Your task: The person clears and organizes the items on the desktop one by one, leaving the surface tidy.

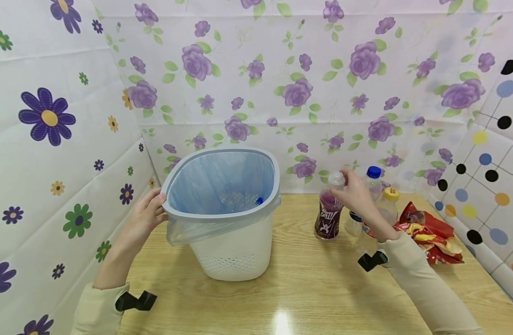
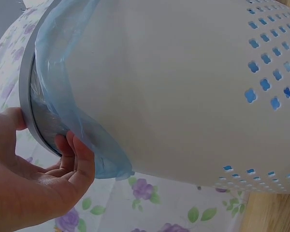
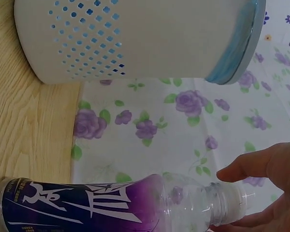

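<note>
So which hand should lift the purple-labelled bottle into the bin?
Right. The right hand already touches the clear cap of the purple-labelled plastic bottle; the left hand grips the grey rim of the white bin.

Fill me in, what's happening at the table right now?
A person steadies a white bin, lined with a blue bag, gripping its grey rim with the left hand. A clear bottle already lies inside. The right hand closes on the cap end of an upright purple-label bottle on the wooden table. Two more bottles and a red snack bag wait beside it.
</note>
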`<state>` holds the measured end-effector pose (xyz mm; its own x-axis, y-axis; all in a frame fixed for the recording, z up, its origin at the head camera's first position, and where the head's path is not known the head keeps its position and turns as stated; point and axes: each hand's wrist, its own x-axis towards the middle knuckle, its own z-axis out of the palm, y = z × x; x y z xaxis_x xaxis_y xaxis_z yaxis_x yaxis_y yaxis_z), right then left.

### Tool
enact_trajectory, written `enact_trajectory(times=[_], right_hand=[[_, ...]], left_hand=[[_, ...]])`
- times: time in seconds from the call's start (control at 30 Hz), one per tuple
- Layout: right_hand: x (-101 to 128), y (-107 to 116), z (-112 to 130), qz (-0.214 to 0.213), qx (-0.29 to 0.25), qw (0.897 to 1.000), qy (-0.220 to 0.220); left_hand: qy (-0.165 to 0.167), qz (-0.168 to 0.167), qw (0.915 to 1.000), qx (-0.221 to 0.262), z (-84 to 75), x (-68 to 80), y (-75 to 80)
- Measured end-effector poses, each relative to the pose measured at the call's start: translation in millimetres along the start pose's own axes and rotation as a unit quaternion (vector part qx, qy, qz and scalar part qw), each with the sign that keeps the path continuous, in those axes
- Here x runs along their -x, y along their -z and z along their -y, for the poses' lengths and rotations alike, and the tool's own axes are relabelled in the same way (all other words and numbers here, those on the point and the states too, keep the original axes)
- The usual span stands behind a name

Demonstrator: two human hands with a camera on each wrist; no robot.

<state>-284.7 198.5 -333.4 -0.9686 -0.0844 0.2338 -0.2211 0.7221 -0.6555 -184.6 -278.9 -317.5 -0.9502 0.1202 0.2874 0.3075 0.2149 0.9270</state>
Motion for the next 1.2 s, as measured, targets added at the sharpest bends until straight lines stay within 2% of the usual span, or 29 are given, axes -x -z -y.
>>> enact_trajectory(times=[0.17,0.43,0.53,1.2], right_hand=[[-2,-1,-3,0.003,-0.002,1.000,0.001],[1,-1,-3,-0.018,-0.003,1.000,0.026],[0,0,-3,-0.013,-0.003,0.999,0.033],[4,10,13,-0.019,-0.008,0.999,0.036]], left_hand=[[-0.001,0.001,1.0000,0.003,-0.1,-0.1,0.0],[-0.001,0.001,1.0000,0.003,-0.2,0.3,-0.4],[-0.001,-0.001,1.0000,0.004,0.1,0.0,-0.1],[-0.003,-0.001,1.0000,0.008,0.1,0.1,0.4]])
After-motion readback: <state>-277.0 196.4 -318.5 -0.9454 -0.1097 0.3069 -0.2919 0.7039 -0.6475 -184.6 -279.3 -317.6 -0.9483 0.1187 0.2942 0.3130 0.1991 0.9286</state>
